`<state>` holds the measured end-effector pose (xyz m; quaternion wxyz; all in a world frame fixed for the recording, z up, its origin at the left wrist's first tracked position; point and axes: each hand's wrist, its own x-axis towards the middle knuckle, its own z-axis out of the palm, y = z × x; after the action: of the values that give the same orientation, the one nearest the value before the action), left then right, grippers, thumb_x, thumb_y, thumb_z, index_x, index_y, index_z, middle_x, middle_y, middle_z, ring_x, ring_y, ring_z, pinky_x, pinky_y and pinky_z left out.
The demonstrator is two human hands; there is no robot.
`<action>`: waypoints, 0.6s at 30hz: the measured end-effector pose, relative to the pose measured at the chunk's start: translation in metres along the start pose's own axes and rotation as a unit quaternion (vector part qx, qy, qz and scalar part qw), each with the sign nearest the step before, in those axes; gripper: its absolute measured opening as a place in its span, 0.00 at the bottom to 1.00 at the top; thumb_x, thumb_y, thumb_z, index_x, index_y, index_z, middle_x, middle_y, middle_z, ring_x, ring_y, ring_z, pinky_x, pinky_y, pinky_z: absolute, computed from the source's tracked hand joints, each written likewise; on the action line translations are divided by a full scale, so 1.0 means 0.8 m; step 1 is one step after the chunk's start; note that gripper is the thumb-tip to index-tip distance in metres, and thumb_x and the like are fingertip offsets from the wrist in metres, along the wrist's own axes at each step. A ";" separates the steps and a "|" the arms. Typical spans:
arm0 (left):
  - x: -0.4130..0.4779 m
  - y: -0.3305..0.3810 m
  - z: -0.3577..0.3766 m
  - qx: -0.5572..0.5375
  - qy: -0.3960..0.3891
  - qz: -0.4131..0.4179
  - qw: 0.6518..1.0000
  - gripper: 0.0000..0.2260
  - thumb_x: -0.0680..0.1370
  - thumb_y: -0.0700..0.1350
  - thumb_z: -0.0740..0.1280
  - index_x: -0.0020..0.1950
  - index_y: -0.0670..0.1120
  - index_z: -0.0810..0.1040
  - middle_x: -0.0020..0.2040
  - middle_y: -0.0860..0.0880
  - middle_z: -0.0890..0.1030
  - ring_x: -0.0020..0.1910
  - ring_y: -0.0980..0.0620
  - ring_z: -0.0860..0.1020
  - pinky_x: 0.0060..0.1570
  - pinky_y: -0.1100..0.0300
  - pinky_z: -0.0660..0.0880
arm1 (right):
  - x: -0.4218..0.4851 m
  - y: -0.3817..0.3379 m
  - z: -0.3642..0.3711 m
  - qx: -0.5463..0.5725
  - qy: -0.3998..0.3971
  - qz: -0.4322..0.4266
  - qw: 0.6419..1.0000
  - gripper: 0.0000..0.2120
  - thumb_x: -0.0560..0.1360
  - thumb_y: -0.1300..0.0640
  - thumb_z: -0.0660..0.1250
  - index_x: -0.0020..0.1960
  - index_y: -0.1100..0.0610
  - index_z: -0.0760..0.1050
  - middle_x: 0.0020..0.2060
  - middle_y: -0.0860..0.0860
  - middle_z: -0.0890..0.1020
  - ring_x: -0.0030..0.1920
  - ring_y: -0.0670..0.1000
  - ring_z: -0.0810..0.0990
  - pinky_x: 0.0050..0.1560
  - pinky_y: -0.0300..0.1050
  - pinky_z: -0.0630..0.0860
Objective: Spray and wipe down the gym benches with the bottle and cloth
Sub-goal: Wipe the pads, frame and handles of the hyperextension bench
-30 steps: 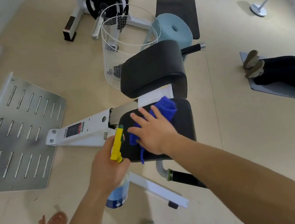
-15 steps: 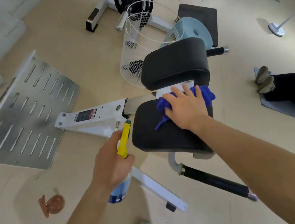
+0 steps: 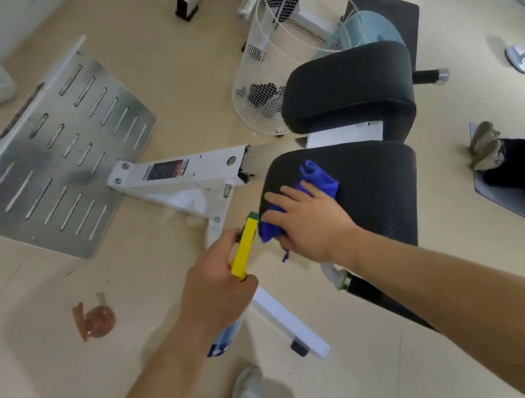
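Head view: the near bench pad being wiped, with the bottle held ready.
The right hand (image 3: 310, 222) lies flat, fingers straight and slightly apart, pressing the blue cloth (image 3: 318, 177) onto the left edge of the near black pad (image 3: 373, 187). Cloth shows beyond the fingertips and under the palm, probably to spread pressure. The left hand (image 3: 216, 286) curls round the spray bottle (image 3: 245, 250), just beside the cloth, likely ready for respraying.

cloth (image 3: 318, 177): deep blue | spray bottle (image 3: 245, 252): yellow trigger head, green nozzle tip, clear body, blue label | near pad (image 3: 377, 186): black | far pad (image 3: 345, 91): black | frame (image 3: 201, 174): white, black-and-red sticker (image 3: 164, 171) | footplate (image 3: 50, 164): silver-grey, rows of slots | basket (image 3: 267, 69): white wire mesh | floor (image 3: 356, 391): beige
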<state>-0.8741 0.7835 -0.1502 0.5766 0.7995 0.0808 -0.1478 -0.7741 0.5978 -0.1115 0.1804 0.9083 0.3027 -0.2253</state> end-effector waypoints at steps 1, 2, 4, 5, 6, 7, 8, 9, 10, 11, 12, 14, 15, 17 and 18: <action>-0.004 -0.003 0.001 0.001 0.001 0.005 1.000 0.22 0.66 0.41 0.62 0.56 0.62 0.74 0.36 0.59 0.75 0.33 0.53 0.71 0.36 0.60 0.70 | -0.022 0.006 -0.002 -0.001 0.014 0.017 1.000 0.20 0.80 0.44 0.60 0.71 0.42 0.68 0.78 0.49 0.62 0.78 0.58 0.60 0.76 0.63 0.54; -0.008 -0.004 0.003 0.008 -0.002 0.013 1.000 0.24 0.66 0.42 0.61 0.58 0.61 0.74 0.37 0.60 0.75 0.33 0.53 0.71 0.36 0.61 0.71 | -0.044 0.010 -0.004 -0.009 0.023 0.034 0.999 0.20 0.79 0.44 0.63 0.71 0.41 0.68 0.78 0.50 0.62 0.78 0.59 0.61 0.76 0.64 0.54; -0.015 -0.001 0.006 0.026 -0.018 0.027 0.999 0.24 0.67 0.40 0.62 0.60 0.60 0.74 0.37 0.61 0.75 0.34 0.54 0.72 0.35 0.63 0.70 | -0.085 0.015 -0.004 -0.033 0.024 0.060 0.997 0.24 0.75 0.48 0.70 0.69 0.41 0.70 0.79 0.51 0.62 0.77 0.60 0.62 0.75 0.66 0.56; -0.017 0.002 0.008 0.030 -0.027 0.027 0.999 0.24 0.67 0.39 0.63 0.60 0.60 0.74 0.37 0.62 0.75 0.35 0.55 0.72 0.34 0.63 0.70 | -0.102 0.017 -0.003 -0.044 0.020 0.065 0.997 0.27 0.72 0.51 0.74 0.69 0.42 0.70 0.79 0.52 0.61 0.76 0.61 0.63 0.74 0.66 0.58; -0.018 0.005 0.009 0.033 -0.033 0.027 0.999 0.25 0.68 0.37 0.64 0.59 0.61 0.73 0.37 0.62 0.75 0.35 0.55 0.72 0.34 0.63 0.70 | -0.115 0.020 -0.003 -0.055 0.021 0.066 0.996 0.30 0.70 0.54 0.76 0.69 0.43 0.71 0.79 0.53 0.61 0.76 0.62 0.64 0.73 0.66 0.60; -0.019 0.007 0.011 0.035 -0.036 0.028 0.998 0.24 0.68 0.37 0.64 0.58 0.61 0.73 0.37 0.62 0.75 0.35 0.56 0.72 0.34 0.63 0.70 | -0.124 0.023 -0.001 -0.062 0.026 0.062 0.996 0.33 0.68 0.56 0.78 0.70 0.45 0.71 0.79 0.54 0.61 0.75 0.63 0.65 0.73 0.65 0.62; -0.020 0.010 0.012 0.037 -0.035 0.035 0.998 0.24 0.68 0.37 0.64 0.58 0.60 0.72 0.37 0.63 0.75 0.35 0.56 0.72 0.33 0.62 0.70 | -0.130 0.026 -0.001 -0.067 0.029 0.055 0.996 0.36 0.67 0.58 0.79 0.72 0.47 0.70 0.79 0.55 0.61 0.75 0.63 0.65 0.72 0.65 0.63; -0.021 0.012 0.014 0.040 -0.033 0.042 0.998 0.24 0.68 0.37 0.64 0.59 0.60 0.73 0.37 0.63 0.74 0.35 0.56 0.72 0.33 0.63 0.70 | -0.130 0.025 -0.001 -0.072 0.032 0.044 0.996 0.38 0.67 0.59 0.78 0.74 0.48 0.69 0.79 0.57 0.59 0.75 0.64 0.64 0.72 0.64 0.62; -0.021 0.014 0.015 0.043 -0.032 0.047 0.997 0.24 0.68 0.36 0.64 0.60 0.59 0.73 0.38 0.64 0.74 0.35 0.56 0.72 0.33 0.65 0.69 | -0.123 0.021 0.000 -0.082 0.039 0.025 0.996 0.39 0.70 0.59 0.76 0.76 0.50 0.65 0.80 0.58 0.57 0.76 0.65 0.61 0.73 0.64 0.60; -0.021 0.017 0.016 0.046 -0.027 0.050 0.997 0.25 0.68 0.36 0.64 0.60 0.58 0.74 0.38 0.65 0.74 0.35 0.57 0.72 0.32 0.67 0.68 | -0.109 0.014 0.001 -0.094 0.042 -0.001 0.995 0.38 0.74 0.59 0.73 0.79 0.50 0.60 0.81 0.58 0.52 0.78 0.66 0.56 0.75 0.64 0.56; -0.022 0.017 0.017 0.049 -0.017 0.052 0.997 0.25 0.68 0.36 0.64 0.60 0.57 0.74 0.38 0.65 0.75 0.35 0.56 0.72 0.32 0.68 0.68 | -0.090 0.004 0.004 -0.106 0.031 -0.030 0.993 0.35 0.78 0.57 0.68 0.80 0.51 0.56 0.81 0.58 0.47 0.79 0.66 0.51 0.76 0.64 0.52; -0.025 0.015 0.014 0.051 0.007 0.043 0.998 0.25 0.67 0.37 0.63 0.60 0.57 0.74 0.38 0.64 0.75 0.34 0.55 0.72 0.32 0.67 0.67 | -0.045 -0.018 0.012 -0.149 0.006 -0.079 0.986 0.28 0.82 0.54 0.59 0.80 0.54 0.54 0.81 0.59 0.44 0.79 0.68 0.47 0.76 0.65 0.51; -0.027 0.012 0.013 0.051 0.016 0.035 0.998 0.25 0.66 0.38 0.63 0.59 0.58 0.74 0.38 0.63 0.75 0.34 0.54 0.71 0.32 0.66 0.67 | -0.025 -0.028 0.017 -0.167 0.004 -0.095 0.981 0.26 0.83 0.53 0.57 0.79 0.55 0.57 0.81 0.59 0.45 0.78 0.69 0.48 0.76 0.66 0.53; -0.033 0.008 0.011 0.055 0.020 0.011 0.998 0.24 0.67 0.38 0.63 0.59 0.59 0.74 0.36 0.63 0.74 0.33 0.54 0.71 0.32 0.65 0.65 | -0.004 -0.041 0.028 -0.180 0.013 -0.094 0.979 0.23 0.84 0.51 0.56 0.78 0.55 0.61 0.81 0.59 0.47 0.78 0.69 0.50 0.75 0.66 0.56; -0.036 0.007 0.010 0.065 0.017 -0.002 0.998 0.24 0.68 0.37 0.64 0.59 0.59 0.73 0.35 0.65 0.75 0.33 0.56 0.71 0.33 0.64 0.65 | -0.004 -0.041 0.034 -0.184 0.022 -0.089 0.979 0.23 0.84 0.51 0.56 0.77 0.55 0.62 0.81 0.59 0.47 0.78 0.68 0.50 0.75 0.66 0.56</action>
<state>-0.9006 0.7751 -0.1379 0.5218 0.8375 0.0821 -0.1400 -0.8054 0.6085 -0.1387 0.3168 0.8337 0.4226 -0.1612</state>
